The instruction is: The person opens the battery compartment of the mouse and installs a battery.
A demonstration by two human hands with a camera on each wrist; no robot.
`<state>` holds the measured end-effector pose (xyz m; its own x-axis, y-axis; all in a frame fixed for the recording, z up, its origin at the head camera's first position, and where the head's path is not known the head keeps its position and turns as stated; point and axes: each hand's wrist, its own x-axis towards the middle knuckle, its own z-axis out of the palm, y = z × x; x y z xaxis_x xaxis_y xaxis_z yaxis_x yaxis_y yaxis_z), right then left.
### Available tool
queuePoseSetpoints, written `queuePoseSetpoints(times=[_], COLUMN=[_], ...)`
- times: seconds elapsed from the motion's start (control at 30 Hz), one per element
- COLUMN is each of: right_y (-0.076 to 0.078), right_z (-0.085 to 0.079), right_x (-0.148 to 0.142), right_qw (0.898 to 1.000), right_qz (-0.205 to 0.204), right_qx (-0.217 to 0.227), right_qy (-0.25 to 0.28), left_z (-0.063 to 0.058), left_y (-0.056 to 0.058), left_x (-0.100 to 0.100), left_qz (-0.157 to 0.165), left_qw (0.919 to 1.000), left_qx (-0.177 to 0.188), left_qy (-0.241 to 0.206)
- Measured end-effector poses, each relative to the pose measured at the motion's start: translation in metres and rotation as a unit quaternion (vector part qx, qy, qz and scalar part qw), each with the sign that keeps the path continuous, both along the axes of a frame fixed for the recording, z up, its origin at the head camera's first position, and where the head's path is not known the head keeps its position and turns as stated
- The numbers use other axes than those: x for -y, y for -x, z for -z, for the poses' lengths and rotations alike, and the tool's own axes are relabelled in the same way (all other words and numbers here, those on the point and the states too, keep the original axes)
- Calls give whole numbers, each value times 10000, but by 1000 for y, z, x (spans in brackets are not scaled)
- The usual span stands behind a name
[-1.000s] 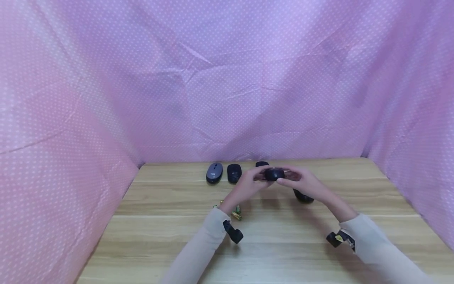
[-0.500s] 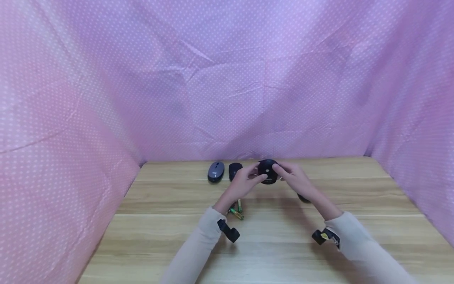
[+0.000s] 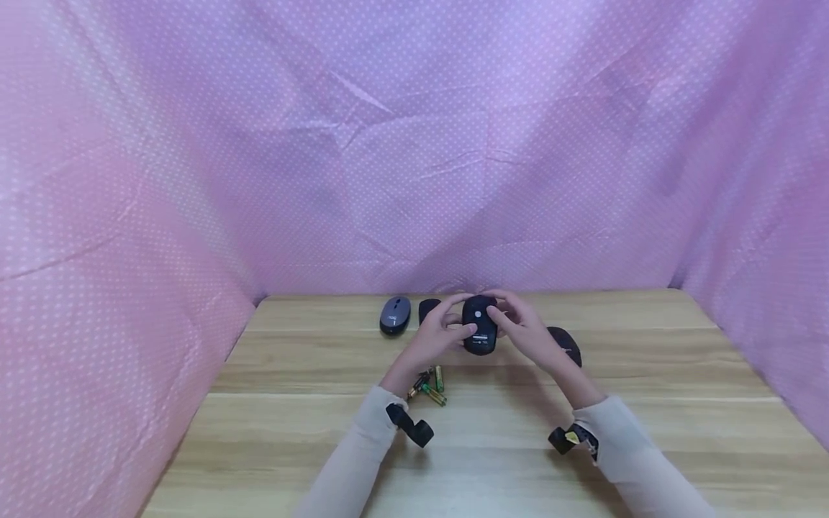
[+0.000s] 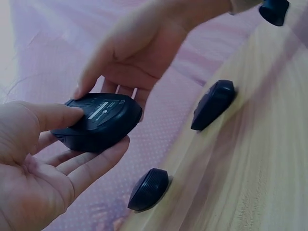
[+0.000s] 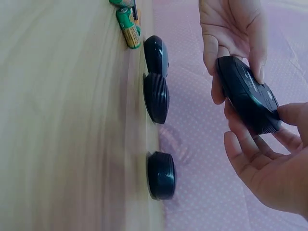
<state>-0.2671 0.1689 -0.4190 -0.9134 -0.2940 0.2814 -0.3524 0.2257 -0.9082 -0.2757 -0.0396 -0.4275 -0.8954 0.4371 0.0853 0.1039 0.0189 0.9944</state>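
Observation:
Both hands hold one black computer mouse (image 3: 480,342) above the table, its underside with a white label facing the head camera. My left hand (image 3: 435,338) grips its left side, thumb on the underside; in the left wrist view fingers support the mouse (image 4: 108,122) from below. My right hand (image 3: 527,338) grips the other side, thumb also on the underside near a pale round spot. In the right wrist view the held mouse (image 5: 248,98) is tilted between the two hands. The battery compartment does not show clearly.
On the wooden table (image 3: 311,439) a grey mouse (image 3: 394,316) and a black mouse (image 3: 427,308) stand at the back left. Another black mouse (image 3: 566,344) lies by the right wrist. Several green-and-gold batteries (image 3: 432,392) lie near the left wrist. A pink dotted cloth (image 3: 414,180) surrounds the table.
The held mouse has tipped from edge-on to underside toward the head camera. Both hands have shifted slightly left, and the black mouse on the right shows more.

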Motion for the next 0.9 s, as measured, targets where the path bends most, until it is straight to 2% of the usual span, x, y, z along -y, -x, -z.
queuePoseSetpoints(times=[0.13, 0.3, 0.4, 0.53, 0.73, 0.9], right_y=[2, 1, 2, 5, 6, 5], right_z=[7, 16, 21, 28, 33, 32], right_x=[7, 11, 13, 16, 17, 16], right_qw=[9998, 9994, 9988, 9989, 9998, 9998], right_qz=[65, 51, -16, -50, 32, 101], right_qx=[50, 254, 318, 163, -60, -121], right_qy=[194, 251, 361, 445, 211, 82], left_z=[2, 6, 9, 12, 14, 15], left_y=[3, 3, 6, 7, 8, 9], left_x=[5, 8, 10, 12, 12, 11], left_qz=[-44, -34, -17, 12, -28, -40], left_qw=[9987, 9965, 9966, 9975, 9962, 9969], left_qx=[419, 745, 730, 608, 783, 719], left_qy=[-278, -388, -385, -368, -389, -319])
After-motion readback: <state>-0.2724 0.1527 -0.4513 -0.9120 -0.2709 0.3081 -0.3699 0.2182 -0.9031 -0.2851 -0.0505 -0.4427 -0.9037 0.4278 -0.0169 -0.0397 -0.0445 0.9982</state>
